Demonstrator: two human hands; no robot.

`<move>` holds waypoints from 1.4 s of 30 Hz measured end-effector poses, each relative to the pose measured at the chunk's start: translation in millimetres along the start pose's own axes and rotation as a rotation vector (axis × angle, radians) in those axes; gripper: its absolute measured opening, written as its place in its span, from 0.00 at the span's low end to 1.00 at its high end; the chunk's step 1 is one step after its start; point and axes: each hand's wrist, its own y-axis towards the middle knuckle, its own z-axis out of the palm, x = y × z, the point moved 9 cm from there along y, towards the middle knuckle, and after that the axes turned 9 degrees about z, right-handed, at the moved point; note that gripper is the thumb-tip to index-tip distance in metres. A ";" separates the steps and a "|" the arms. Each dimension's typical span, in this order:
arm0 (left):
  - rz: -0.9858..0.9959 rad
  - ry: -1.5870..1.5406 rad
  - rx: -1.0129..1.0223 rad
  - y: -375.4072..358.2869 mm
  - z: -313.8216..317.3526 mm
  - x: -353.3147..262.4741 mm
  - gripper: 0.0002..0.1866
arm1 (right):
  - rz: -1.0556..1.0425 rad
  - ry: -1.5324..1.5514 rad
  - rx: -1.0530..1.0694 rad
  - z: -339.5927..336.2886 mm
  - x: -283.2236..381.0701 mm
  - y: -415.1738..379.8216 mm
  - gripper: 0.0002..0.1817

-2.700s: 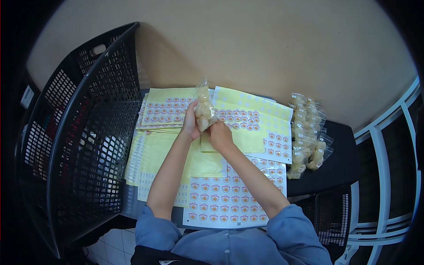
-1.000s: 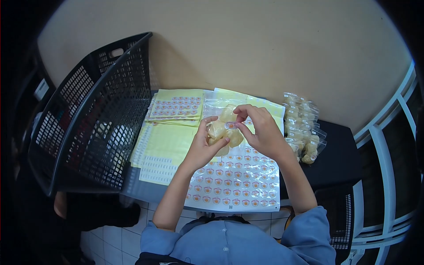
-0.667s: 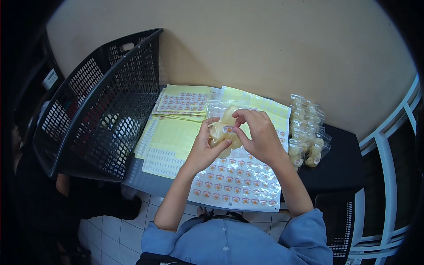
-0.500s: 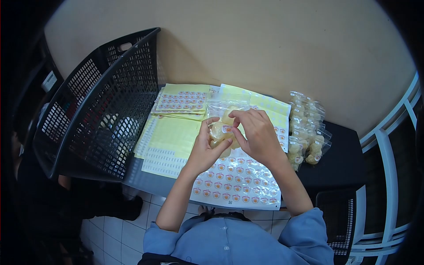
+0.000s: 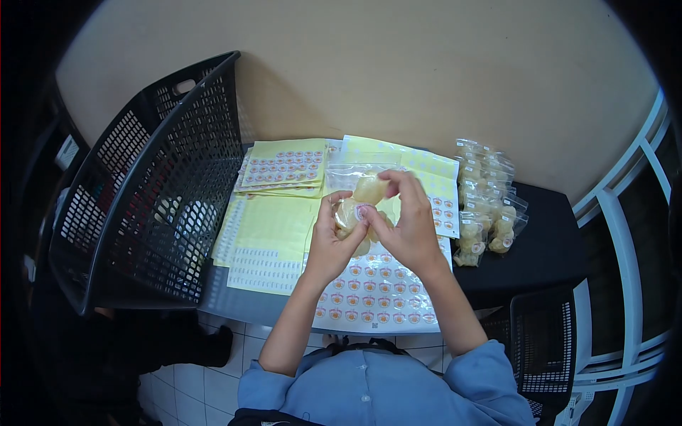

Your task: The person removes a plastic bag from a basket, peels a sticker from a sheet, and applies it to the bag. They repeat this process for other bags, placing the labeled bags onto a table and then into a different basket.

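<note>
Since a moment ago both hands have drawn nearer the body, left hand (image 5: 332, 238) cupping the clear bag (image 5: 359, 200) while right hand (image 5: 399, 226) thumb presses the round sticker (image 5: 363, 210) flat; rub from centre outward, bag kept taut.

Sticker print (image 5: 364, 210) too small

Both hands meet over the table: the left hand (image 5: 332, 238) cradles a clear bag of pale snacks (image 5: 359, 202) from below, and the right hand (image 5: 403, 224) presses a round sticker (image 5: 359, 211) on its front. Under them lies a sticker sheet (image 5: 376, 291), with yellow backing sheets (image 5: 273, 227) alongside. A black mesh basket (image 5: 153, 177) leans on the left; filled bags (image 5: 486, 206) are stacked on the right.
</note>
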 end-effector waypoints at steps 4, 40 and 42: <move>-0.004 -0.009 0.013 -4.5 1.2 -1.9 0.23 | 0.262 0.331 -0.192 -2.8 -33.2 -6.6 0.42; 0.055 0.020 -0.137 -31.9 -35.6 -18.3 0.22 | 0.362 0.911 0.078 55.3 -21.0 -23.7 0.44; 0.056 0.054 -0.131 -35.6 -43.3 -23.3 0.24 | 0.344 0.875 0.079 59.0 -13.4 -23.5 0.44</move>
